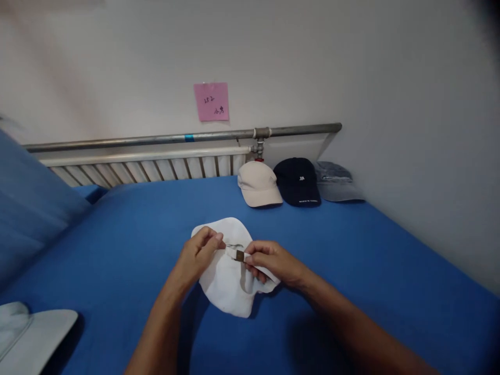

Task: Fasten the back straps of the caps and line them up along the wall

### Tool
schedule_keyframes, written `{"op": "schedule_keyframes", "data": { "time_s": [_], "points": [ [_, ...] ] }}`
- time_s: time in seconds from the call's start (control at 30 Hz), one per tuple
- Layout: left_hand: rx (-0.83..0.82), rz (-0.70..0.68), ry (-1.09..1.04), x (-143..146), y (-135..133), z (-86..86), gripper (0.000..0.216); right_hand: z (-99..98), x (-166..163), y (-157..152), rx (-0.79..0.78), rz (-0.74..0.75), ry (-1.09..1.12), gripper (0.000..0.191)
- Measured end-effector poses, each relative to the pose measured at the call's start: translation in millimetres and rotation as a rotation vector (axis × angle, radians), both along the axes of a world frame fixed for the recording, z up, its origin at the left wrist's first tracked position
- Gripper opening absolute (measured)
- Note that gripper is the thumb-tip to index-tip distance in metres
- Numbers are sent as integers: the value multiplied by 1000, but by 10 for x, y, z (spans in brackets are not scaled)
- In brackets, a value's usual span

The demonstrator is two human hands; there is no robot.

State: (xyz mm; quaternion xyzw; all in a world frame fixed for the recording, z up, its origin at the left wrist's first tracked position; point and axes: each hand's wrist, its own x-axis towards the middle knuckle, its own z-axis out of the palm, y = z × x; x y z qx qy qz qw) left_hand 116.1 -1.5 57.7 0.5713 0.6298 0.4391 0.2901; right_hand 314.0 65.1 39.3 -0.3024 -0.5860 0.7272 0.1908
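Observation:
A white cap [226, 286] lies on the blue table cover with its back strap toward me. My left hand [201, 252] pinches the strap's left part, thumb and forefinger closed on it. On the other side my right hand [271, 260] grips the strap beside a small brownish metal buckle [239, 255]. A short piece of white strap [231, 252] stretches between the left fingertips and the buckle. The right fingers partly hide the cap's edge.
At the back right stand a beige cap [258, 182], a black cap [297, 179] and a grey denim cap [336, 179] in a row. Another pale cap [49, 328] lies front left. A radiator [156, 169] and metal pipe [156, 139] run along the wall under a pink note [211, 101].

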Motion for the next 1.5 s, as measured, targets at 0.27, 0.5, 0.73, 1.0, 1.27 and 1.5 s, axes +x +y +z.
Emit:
{"op": "schedule_keyframes", "data": {
  "time_s": [0.27, 0.5, 0.73, 1.0, 1.27, 1.5],
  "points": [
    [-207, -275, -170, -6, -73, 53, 37, 64, 23, -19, 53, 43, 23, 9],
    [-258, -362, -195, -11, -93, 108, 29, 102, 48, -27, 136, 89, -9, 10],
    [-232, -277, -211, -28, -113, 92, 26, 130, 72, -17, 138, 45, 2, 15],
    [-242, -345, -280, 40, -122, 127, 24, 158, 65, -55, 169, -3, 4, 9],
    [-197, -363, -401, 83, -106, 109, 24, 180, 39, -95, 188, -10, 29, 9],
    [-173, -314, -471, 96, -95, 69, 20, 222, 52, -123, 203, -35, 46, 10]
  ]
}}
